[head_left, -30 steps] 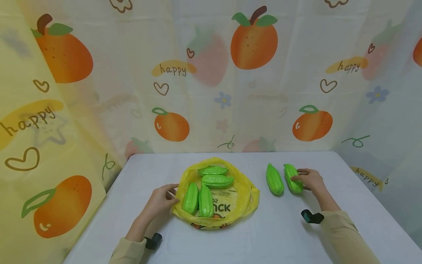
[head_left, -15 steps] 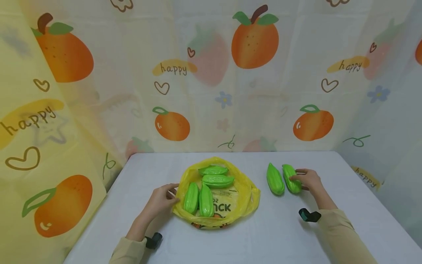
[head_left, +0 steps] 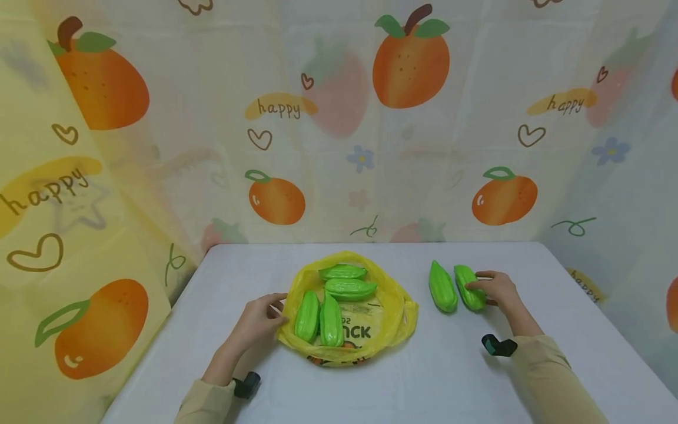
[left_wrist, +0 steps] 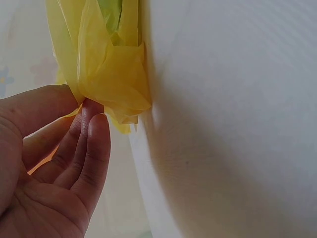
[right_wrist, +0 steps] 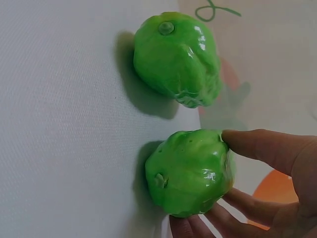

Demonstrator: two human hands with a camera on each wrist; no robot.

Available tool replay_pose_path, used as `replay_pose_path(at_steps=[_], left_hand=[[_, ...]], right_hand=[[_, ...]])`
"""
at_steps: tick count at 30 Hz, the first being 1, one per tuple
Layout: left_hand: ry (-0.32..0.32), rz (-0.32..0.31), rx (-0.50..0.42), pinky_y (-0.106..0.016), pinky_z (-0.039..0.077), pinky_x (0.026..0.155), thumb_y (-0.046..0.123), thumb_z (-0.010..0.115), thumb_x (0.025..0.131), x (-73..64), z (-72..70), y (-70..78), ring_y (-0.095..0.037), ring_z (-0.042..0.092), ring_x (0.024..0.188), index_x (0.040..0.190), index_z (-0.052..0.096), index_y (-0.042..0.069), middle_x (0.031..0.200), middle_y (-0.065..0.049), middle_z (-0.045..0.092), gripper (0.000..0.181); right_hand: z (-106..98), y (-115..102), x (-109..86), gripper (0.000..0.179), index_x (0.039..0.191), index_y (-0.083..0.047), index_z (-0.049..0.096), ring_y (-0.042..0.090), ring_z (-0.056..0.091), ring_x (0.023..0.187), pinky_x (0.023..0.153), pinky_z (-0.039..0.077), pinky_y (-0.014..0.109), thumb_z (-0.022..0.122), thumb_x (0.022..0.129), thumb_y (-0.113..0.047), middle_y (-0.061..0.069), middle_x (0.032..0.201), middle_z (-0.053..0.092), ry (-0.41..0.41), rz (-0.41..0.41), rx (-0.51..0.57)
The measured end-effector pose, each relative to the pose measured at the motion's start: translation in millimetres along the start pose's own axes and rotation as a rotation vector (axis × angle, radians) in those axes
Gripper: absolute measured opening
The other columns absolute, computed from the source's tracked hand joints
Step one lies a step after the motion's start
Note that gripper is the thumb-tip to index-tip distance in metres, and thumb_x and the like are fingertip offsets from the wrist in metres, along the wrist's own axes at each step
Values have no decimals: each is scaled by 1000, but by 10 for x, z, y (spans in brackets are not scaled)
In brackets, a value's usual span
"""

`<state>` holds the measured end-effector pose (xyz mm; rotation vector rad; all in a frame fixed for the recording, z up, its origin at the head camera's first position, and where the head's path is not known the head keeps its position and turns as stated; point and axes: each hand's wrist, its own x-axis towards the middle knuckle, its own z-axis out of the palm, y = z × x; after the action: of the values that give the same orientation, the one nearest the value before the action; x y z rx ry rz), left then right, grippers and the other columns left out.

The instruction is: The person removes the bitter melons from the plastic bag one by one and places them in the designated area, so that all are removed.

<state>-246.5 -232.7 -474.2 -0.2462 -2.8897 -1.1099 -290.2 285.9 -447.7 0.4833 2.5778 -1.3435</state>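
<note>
Slightly leftward, the right grip (head_left: 497, 288) and its green gourd (right_wrist: 188, 173) have shifted over the past second, narrowing the gap to the neighbouring gourd (head_left: 442, 287). That gourd stands apart, just left of the held one. Thumb on one side and fingers on the other, the right grip is clamped on its gourd; whether the underside touches the counter (head_left: 424, 377), I cannot tell. The left grip (head_left: 259, 321) pinches the left edge of a yellow bag (head_left: 397, 324).

Both gourds outside the bag are glossy, bright green and lumpy, with a small stem nub at the blunt near end; the free one tapers to a point at its far end. Thin, crinkled plastic forms the bag, dark lettering inside. It holds four more gourds (head_left: 349, 290): two crosswise at the back, two lengthwise at the near left. These and the left grip match the earlier view.
</note>
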Motion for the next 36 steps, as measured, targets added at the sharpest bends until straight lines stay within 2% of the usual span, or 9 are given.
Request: replay_pose_path(at_steps=[15,22,29,36], left_hand=[[7,25,6,-26,53,66,8,77,76,-11,-9,-13,-12,62,76,123,62,8,90,-2,65,49],[9,15,1,-27,53,67,7,76,76,3,-4,-20,-11,61,77,123,62,8,90,-2,65,50],[13,14,5,-26,53,67,8,77,76,-1,-8,-18,-11,61,77,123,63,10,90,-1,64,49],[8,8,-1,-27,53,66,7,76,76,-5,-17,-13,-11,61,77,123,63,9,90,-1,64,48]], right_hand=[[-9,-32,-16,76,142,8,31,43,41,121,95,47,46,66,84,-28,35,143,24,-10,26,2],[-38,-13,-20,77,142,7,32,42,42,120,94,48,45,67,85,-30,36,143,24,-3,29,-12],[-108,-10,-46,76,142,7,31,44,45,120,93,49,45,65,87,-33,35,140,29,5,34,-33],[-191,-34,-128,75,141,8,34,43,47,122,90,51,43,64,87,-35,33,139,39,47,-29,-61]])
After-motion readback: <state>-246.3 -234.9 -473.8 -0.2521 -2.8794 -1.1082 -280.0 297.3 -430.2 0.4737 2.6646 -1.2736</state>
